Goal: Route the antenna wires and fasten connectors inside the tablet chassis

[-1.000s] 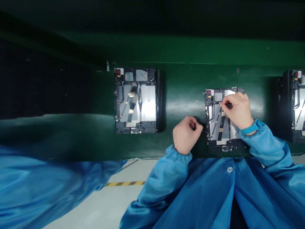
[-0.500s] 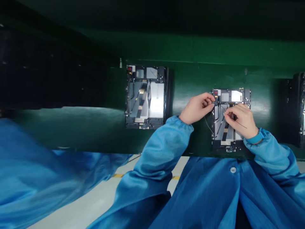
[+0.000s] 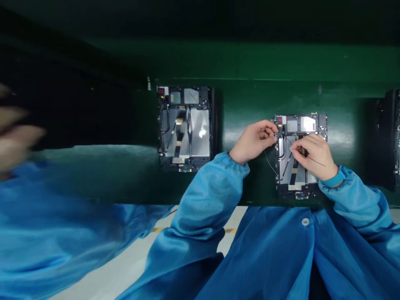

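Note:
An opened tablet-like device lies on the green bench before me, its circuit boards, flat ribbons and silver panels exposed. My right hand is over its middle, thumb and fingertips pinched on a thin black cable, whose end sticks out across the hand. At the device's upper left edge, my left hand has curled fingers beside a small red-and-yellow part. What its fingertips hold, if anything, is hidden. A thin grey wire loops from below this hand to the device's left side.
A second opened device lies to the left on the green bench. Another device is cut off by the right edge. A blurred hand and blue sleeve of another person are at the far left.
The other person's blurred hand has come into view at the left edge. The view has shifted slightly. My two hands keep nearly the same place and grip on the device.

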Tool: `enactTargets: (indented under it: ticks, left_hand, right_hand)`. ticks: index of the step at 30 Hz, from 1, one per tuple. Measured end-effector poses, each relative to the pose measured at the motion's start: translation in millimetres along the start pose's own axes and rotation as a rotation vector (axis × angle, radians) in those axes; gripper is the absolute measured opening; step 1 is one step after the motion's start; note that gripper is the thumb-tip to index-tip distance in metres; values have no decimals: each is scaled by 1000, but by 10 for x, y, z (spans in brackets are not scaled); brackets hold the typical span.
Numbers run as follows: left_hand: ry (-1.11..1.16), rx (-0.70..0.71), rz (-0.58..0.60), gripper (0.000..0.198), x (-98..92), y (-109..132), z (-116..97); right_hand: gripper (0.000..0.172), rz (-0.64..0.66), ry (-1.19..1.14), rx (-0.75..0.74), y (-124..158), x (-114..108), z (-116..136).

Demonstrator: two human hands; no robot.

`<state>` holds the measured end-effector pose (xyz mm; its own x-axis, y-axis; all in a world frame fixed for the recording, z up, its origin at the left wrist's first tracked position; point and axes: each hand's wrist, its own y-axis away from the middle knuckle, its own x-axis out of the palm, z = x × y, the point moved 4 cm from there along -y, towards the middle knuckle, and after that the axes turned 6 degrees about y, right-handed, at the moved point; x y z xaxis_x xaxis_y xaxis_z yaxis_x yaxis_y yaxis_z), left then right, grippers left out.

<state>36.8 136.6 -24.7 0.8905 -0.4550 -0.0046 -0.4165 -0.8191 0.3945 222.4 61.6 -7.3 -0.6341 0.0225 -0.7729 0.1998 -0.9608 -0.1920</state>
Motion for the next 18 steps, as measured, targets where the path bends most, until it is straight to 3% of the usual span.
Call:
enactTargets:
  ticks: [4, 8, 13, 18]
  left_hand:
    - [-151, 39, -45, 13, 19, -14, -28]
    - [-591, 130, 14, 9, 32, -108, -190]
    - [-1079, 216, 210, 17, 125, -228, -493]
    - [-1254, 166, 379, 20, 236, -293, -659]
  right_hand:
    - [15, -9, -9, -5, -3, -10, -5]
    - [14, -20, -46, -24, -1, -18, -24]
    - [16, -42, -54, -44, 9, -16, -49]
    - [16, -39, -55, -39, 11, 3, -43]
